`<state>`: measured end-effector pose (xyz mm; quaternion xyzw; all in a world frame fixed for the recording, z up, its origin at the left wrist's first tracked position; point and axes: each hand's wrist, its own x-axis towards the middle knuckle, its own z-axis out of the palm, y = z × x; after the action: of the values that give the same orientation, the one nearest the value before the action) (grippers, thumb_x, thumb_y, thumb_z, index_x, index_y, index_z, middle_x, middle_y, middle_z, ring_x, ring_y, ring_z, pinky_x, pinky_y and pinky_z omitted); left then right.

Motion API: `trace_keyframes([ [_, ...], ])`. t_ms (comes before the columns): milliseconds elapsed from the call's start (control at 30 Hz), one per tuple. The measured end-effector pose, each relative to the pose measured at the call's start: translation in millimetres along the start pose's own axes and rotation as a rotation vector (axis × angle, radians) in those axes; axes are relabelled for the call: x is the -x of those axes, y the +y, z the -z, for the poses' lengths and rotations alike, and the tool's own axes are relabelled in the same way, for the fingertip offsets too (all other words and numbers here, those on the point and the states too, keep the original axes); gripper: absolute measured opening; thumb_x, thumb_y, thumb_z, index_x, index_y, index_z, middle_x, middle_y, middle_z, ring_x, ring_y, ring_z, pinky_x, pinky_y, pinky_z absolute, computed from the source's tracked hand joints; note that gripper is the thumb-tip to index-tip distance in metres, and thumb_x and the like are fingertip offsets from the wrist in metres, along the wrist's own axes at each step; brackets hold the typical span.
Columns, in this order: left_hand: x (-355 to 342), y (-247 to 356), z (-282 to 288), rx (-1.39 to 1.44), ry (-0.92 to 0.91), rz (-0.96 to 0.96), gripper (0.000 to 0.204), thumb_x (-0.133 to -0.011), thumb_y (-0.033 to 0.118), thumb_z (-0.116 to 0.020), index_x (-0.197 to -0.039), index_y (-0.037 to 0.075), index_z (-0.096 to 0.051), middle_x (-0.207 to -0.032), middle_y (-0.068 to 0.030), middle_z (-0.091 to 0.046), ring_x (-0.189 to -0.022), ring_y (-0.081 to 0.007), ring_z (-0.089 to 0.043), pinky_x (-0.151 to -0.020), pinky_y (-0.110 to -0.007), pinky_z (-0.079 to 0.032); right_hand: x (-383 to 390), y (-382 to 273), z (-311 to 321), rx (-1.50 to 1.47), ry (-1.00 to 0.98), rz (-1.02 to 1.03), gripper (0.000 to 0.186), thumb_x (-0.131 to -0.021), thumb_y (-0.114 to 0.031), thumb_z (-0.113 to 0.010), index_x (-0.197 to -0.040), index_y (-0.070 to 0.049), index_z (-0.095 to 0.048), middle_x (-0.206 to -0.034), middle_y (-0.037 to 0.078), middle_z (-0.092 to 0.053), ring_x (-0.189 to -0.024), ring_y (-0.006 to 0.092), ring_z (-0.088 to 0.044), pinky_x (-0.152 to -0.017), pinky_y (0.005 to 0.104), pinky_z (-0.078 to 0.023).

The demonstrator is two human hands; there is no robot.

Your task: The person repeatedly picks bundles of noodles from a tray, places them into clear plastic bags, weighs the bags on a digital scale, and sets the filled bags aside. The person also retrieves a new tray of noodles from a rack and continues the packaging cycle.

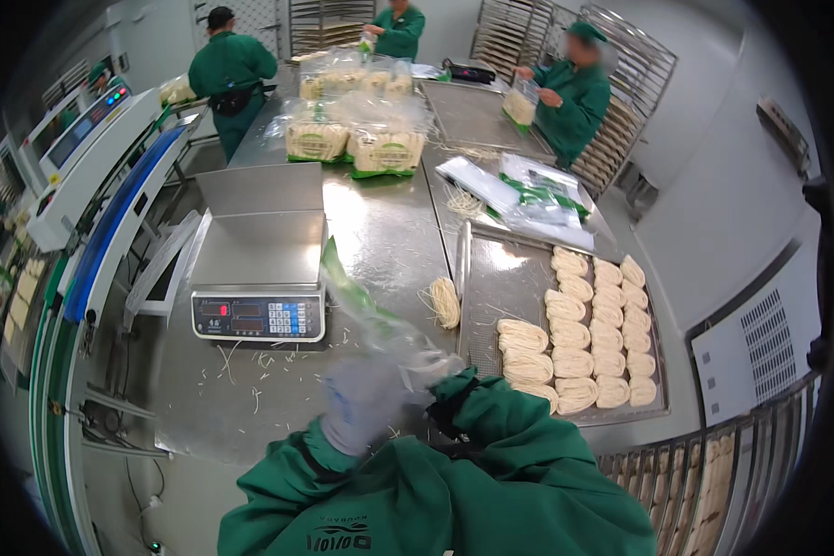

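A clear plastic bag with a green strip (350,289) stretches over the steel table in front of me, smeared by motion. My right hand (428,369), in a pale glove, is closed on its near end. My left hand (361,400), gloved and blurred, is close beside the bag; its fingers cannot be made out. A loose bundle of noodles (444,302) lies on the table just beyond my right hand. To the right, a metal tray (491,269) holds rows of folded noodle bundles (571,334).
A digital scale (259,317) with a steel pan stands left, noodle scraps near it. Filled noodle bags (385,150) are piled at the far middle. Flat packaging (528,199) lies beyond the tray. A blue-belt conveyor (120,222) runs along the left. Several co-workers (579,93) stand farther off.
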<state>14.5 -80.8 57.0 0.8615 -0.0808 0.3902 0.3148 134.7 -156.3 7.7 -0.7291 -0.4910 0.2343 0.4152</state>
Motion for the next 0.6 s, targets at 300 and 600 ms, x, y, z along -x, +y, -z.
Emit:
trace_keyframes([
  [300,38,-59,-25,-0.116,0.432,0.552,0.038,-0.087,-0.001,-0.046,-0.124,-0.004,-0.054,-0.119,-0.0145,-0.059,-0.107,-0.0235,-0.058,-0.095,-0.033,-0.044,102,130,139,-0.505,-0.598,0.122,0.036,-0.096,-0.023,-0.055,-0.129,-0.009,-0.056,-0.112,0.006,-0.064,-0.098,0.0178,-0.059,-0.088,0.0306,-0.047],
  [600,9,8,-58,-0.856,0.370,0.648,0.033,-0.097,-0.002,-0.041,-0.126,-0.002,-0.057,-0.115,-0.0110,-0.065,-0.082,-0.0138,-0.057,-0.072,-0.025,-0.046,131,455,416,0.873,0.176,-0.768,0.056,-0.083,-0.047,-0.062,-0.125,-0.011,-0.056,-0.123,0.015,-0.060,-0.117,0.0309,-0.055,-0.098,0.0393,-0.043],
])
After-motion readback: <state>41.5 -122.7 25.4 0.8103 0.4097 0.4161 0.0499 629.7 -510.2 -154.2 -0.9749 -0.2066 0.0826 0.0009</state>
